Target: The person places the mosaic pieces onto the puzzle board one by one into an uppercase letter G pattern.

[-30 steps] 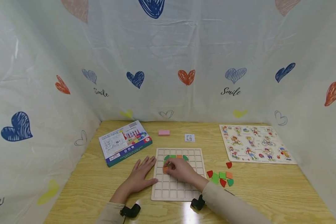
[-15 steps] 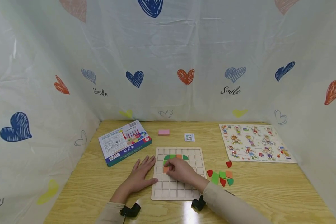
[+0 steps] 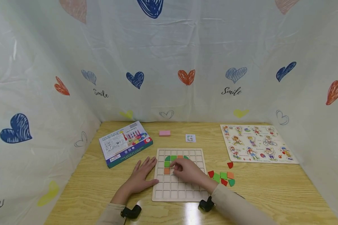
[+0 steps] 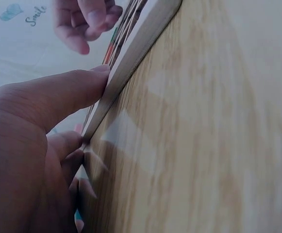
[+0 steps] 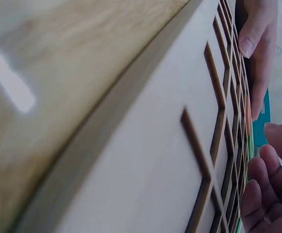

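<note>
A wooden grid board [image 3: 166, 195] lies on the table with coloured tiles in its upper cells. Its top row shows a green rounded tile [image 3: 167, 158], a green square [image 3: 173, 157], an orange square and another green rounded tile. Below on the left sit a green square [image 3: 167, 164] and an orange square [image 3: 167, 171]. My right hand [image 3: 187, 172] hovers over the board with loosely bent fingers; in the right wrist view its thumb and fingers [image 5: 257, 194] hold nothing. My left hand [image 3: 140, 177] is spread flat, thumb [image 4: 77, 90] and fingertips touching the board's left edge.
Several loose red, green and orange tiles [image 3: 223, 175] lie right of the board. Behind it are a pink block [image 3: 164, 133] and a small pattern card [image 3: 190, 138]. A game box [image 3: 125, 143] stands back left, a picture puzzle board [image 3: 256, 145] back right.
My right hand has drawn back slightly to the right, uncovering the left green square and more of the orange square below it. My left hand has stayed at the board's edge.
</note>
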Motion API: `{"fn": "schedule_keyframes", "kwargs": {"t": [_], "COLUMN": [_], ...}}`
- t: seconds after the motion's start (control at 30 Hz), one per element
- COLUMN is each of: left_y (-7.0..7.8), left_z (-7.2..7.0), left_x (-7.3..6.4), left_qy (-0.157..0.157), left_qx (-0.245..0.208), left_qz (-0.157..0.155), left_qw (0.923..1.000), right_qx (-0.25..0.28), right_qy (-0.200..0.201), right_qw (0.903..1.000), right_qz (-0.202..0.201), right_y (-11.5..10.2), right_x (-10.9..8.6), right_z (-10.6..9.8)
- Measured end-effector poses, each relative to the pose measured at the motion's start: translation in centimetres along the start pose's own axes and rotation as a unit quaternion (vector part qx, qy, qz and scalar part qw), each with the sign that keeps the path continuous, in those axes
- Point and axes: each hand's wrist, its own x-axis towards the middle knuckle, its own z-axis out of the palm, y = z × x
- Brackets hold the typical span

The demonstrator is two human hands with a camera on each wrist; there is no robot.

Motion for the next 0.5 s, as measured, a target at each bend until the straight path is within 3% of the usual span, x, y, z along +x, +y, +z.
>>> {"fn": "schedule_keyframes", "kwargs": {"t": [0.2,0.5], "left_y": [0.2,-0.2], "left_z": [-0.2,0.0], "left_x": [0.1,0.2], "left_qy": [-0.021,-0.025], "left_qx": [0.010,0.017], "left_qz": [-0.021,-0.025], "left_qw": [0.9995,0.9992], "right_qx": [-0.007,0.003], "right_qy": [0.023,0.059], "right_qw": [0.9997,0.9973], "right_qz": [0.006,0.045], "right_y": [1.3,3.4], "right_x": [-1.5,-4.5], "right_z": [-1.6,-4.7]}}
